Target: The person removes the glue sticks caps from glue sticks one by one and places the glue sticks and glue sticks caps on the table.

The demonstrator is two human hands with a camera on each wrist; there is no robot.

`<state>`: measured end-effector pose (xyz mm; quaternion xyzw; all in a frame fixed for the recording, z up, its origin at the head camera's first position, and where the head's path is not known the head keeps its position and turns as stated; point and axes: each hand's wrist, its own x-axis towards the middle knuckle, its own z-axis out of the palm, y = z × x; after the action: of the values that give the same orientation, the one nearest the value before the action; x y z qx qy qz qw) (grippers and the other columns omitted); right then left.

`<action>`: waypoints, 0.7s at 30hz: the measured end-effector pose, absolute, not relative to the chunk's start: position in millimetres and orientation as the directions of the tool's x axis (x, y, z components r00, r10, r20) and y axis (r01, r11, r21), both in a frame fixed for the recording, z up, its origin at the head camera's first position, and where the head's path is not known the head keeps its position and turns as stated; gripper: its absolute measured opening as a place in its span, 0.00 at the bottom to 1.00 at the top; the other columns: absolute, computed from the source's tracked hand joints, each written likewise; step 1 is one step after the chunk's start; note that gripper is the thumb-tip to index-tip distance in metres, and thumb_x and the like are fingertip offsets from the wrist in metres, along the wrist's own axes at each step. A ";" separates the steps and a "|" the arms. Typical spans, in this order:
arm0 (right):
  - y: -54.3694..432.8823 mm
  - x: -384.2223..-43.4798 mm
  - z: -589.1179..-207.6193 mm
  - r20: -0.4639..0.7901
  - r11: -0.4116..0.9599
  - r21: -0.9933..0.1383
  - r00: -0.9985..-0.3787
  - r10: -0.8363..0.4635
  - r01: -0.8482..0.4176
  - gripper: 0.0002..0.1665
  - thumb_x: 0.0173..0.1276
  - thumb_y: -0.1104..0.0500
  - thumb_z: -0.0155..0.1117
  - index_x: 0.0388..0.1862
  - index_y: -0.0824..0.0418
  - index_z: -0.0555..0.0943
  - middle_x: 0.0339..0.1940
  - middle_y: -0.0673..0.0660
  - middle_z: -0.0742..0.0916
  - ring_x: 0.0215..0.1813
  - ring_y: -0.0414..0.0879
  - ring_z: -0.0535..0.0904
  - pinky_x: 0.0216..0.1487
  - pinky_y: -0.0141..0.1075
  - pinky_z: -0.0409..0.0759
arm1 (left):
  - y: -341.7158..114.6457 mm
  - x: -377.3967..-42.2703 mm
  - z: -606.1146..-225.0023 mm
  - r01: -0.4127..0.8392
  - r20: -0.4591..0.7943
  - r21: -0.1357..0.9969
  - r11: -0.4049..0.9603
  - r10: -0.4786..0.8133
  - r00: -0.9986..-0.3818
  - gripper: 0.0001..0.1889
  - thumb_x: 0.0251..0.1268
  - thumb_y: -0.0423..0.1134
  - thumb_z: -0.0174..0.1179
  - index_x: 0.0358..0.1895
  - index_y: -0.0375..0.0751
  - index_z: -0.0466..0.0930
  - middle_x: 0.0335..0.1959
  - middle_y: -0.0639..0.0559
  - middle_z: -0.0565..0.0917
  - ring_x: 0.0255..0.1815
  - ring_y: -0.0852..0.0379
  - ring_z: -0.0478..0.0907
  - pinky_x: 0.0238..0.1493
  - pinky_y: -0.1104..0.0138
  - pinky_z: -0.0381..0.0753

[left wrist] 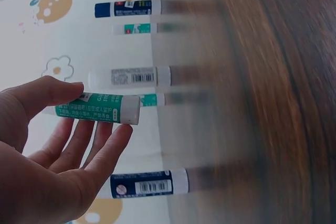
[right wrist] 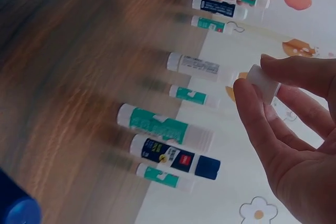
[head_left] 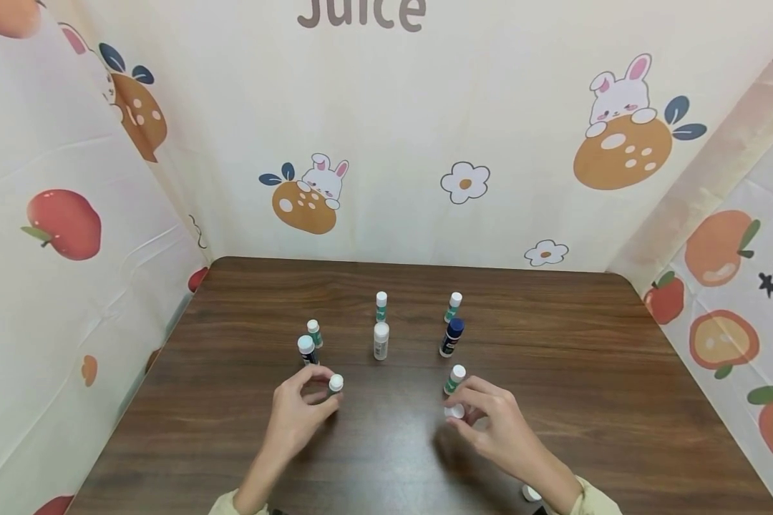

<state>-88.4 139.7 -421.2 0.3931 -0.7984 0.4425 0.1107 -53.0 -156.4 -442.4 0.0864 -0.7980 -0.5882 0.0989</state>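
Observation:
My left hand (head_left: 296, 415) holds a green-labelled glue stick (left wrist: 100, 107) between thumb and fingers, above the table in the left wrist view. Its white top (head_left: 336, 383) shows in the head view. My right hand (head_left: 499, 422) pinches a small white cap (right wrist: 262, 83) between thumb and fingertip. Close behind that hand stands a green glue stick (head_left: 454, 379) with a white top. Just beyond the left hand is a navy glue stick (head_left: 306, 348) with a white top, with a smaller green one (head_left: 315, 333) behind it.
At the table's middle stand a white glue stick (head_left: 381, 342) and a green one (head_left: 381, 306). Farther right are a blue-capped navy stick (head_left: 451, 337) and another green one (head_left: 453, 306). A white-topped object (head_left: 531, 493) sits by the right wrist. Printed cloth borders the wooden table (head_left: 386, 458).

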 end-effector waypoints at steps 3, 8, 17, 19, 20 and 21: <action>145.3 -88.8 -425.1 0.523 0.315 -0.616 -0.674 -0.522 -0.722 0.22 0.44 0.75 0.73 0.34 0.52 0.81 0.33 0.48 0.81 0.27 0.37 0.76 0.24 0.24 0.77 | -160.7 -52.8 -444.2 -0.026 0.059 0.955 0.296 -0.273 -0.960 0.15 0.43 0.22 0.69 0.36 0.40 0.81 0.41 0.47 0.81 0.42 0.54 0.81 0.43 0.67 0.82; 154.5 -88.5 -431.1 0.517 0.337 -0.617 -0.690 -0.507 -0.711 0.22 0.42 0.76 0.73 0.32 0.54 0.81 0.31 0.47 0.81 0.26 0.35 0.74 0.23 0.24 0.76 | -167.0 -51.3 -445.0 -0.030 0.059 0.956 0.291 -0.292 -0.955 0.15 0.45 0.23 0.69 0.38 0.38 0.80 0.43 0.45 0.82 0.45 0.51 0.81 0.44 0.65 0.82; 167.2 -87.0 -439.6 0.501 0.381 -0.613 -0.714 -0.489 -0.692 0.23 0.39 0.78 0.73 0.30 0.55 0.80 0.29 0.45 0.80 0.25 0.34 0.74 0.23 0.23 0.75 | -177.2 -53.7 -449.8 -0.064 0.034 0.954 0.292 -0.320 -0.947 0.15 0.45 0.23 0.68 0.38 0.36 0.80 0.44 0.41 0.83 0.43 0.48 0.82 0.41 0.67 0.82; 169.9 -86.9 -441.0 0.486 0.395 -0.617 -0.724 -0.490 -0.681 0.23 0.39 0.78 0.73 0.30 0.55 0.80 0.29 0.45 0.80 0.25 0.33 0.74 0.22 0.23 0.75 | -178.7 -53.9 -449.8 -0.080 0.018 0.955 0.286 -0.325 -0.945 0.15 0.46 0.23 0.68 0.39 0.36 0.80 0.43 0.42 0.83 0.43 0.47 0.82 0.42 0.68 0.82; 171.3 -86.8 -441.8 0.479 0.402 -0.617 -0.728 -0.490 -0.677 0.23 0.39 0.78 0.73 0.29 0.55 0.80 0.29 0.45 0.80 0.25 0.33 0.74 0.22 0.24 0.75 | -179.3 -54.3 -450.2 -0.085 0.016 0.954 0.289 -0.329 -0.944 0.15 0.46 0.23 0.68 0.39 0.36 0.80 0.42 0.43 0.83 0.44 0.47 0.81 0.42 0.67 0.82; 172.9 -86.7 -442.6 0.473 0.409 -0.617 -0.732 -0.491 -0.673 0.23 0.39 0.78 0.73 0.29 0.55 0.80 0.29 0.44 0.80 0.25 0.33 0.73 0.22 0.24 0.76 | -179.9 -54.7 -450.6 -0.092 0.013 0.951 0.295 -0.334 -0.942 0.14 0.46 0.23 0.68 0.39 0.36 0.80 0.42 0.43 0.83 0.44 0.47 0.81 0.42 0.67 0.82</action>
<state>-86.7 172.9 -442.6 0.3495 -0.8321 0.4165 0.1092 -54.7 -179.9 -450.6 0.1335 -0.7977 -0.5787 0.1048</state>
